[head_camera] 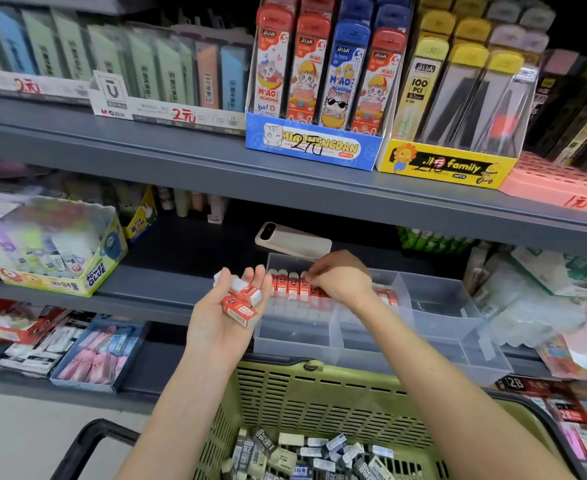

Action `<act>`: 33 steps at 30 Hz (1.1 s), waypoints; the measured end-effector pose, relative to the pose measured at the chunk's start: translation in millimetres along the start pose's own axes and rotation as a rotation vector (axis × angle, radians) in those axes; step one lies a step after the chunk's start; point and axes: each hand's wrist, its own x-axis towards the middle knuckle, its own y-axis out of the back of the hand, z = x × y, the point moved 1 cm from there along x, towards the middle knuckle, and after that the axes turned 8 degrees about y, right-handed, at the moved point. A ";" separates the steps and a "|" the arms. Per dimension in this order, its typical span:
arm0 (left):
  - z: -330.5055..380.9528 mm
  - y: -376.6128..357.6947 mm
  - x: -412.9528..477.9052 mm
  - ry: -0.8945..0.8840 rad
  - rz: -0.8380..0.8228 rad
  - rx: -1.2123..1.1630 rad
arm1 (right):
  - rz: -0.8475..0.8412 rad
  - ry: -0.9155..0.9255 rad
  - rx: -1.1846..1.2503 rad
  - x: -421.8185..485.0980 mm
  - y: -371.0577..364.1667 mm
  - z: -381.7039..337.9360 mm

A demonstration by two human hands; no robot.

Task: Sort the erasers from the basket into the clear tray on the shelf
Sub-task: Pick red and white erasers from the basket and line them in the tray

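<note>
Red erasers (240,307) heaped loosely on the open, upturned left hand (214,329), right hand (340,282) pinching 1 into the clear tray (439,308) row. If that palm tilts, they could spill toward the basket (319,403).

The right hand (340,282) covered part of the row of red erasers (290,284) in the clear tray (441,317), so whether its fingers pinched one could not be told; the green basket (319,393) ran off the bottom edge, cutting away some of its grey erasers (305,452); the glue box (60,251) at left was blurred; the phone (292,237) lay partly behind the tray's rear wall.
</note>
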 end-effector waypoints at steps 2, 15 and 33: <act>-0.2 0.7 2.2 -0.022 -0.040 0.045 | 0.084 0.048 -0.008 -4.9 -6.4 2.3; -10.8 1.6 -1.7 -0.169 -0.122 0.556 | 0.183 0.449 0.551 -84.8 5.8 -57.6; -33.6 -12.3 -9.8 -0.038 0.021 0.683 | 0.381 -0.299 0.036 -70.3 44.0 69.9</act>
